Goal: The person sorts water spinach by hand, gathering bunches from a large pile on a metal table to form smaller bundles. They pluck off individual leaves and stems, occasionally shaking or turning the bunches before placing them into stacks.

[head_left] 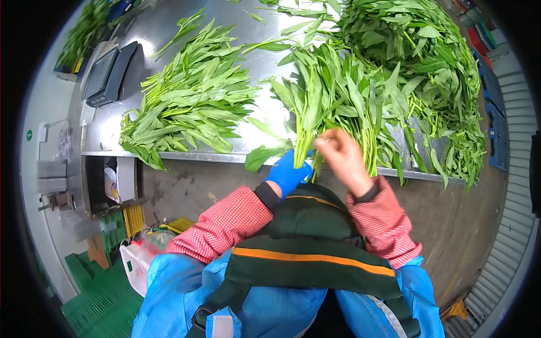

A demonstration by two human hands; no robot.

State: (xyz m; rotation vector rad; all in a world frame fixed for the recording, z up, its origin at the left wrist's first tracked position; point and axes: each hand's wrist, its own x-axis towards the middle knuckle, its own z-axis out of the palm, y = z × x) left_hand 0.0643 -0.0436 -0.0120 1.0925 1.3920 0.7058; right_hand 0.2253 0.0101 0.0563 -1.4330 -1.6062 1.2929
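Note:
My left hand (288, 170), in a blue glove, is closed around the stems of a bunch of leafy greens (310, 104) at the front edge of the metal table (211, 157). The bunch's leaves point away from me over the tabletop. Just right of those stems is my bare right hand (342, 156), its fingers bent in and slightly blurred; whether they hold anything is too small to tell. More greens (366, 112) lie close by on the right. A flat pile of greens (197, 96) rests on the table to the left.
A large heap of greens (417, 39) covers the table's right side. At the left back stands a dark device (110, 73). Below are an open compartment (97, 183), a white bag (135, 267) and green crates (104, 304). Blue crates (498, 135) stand at the far right.

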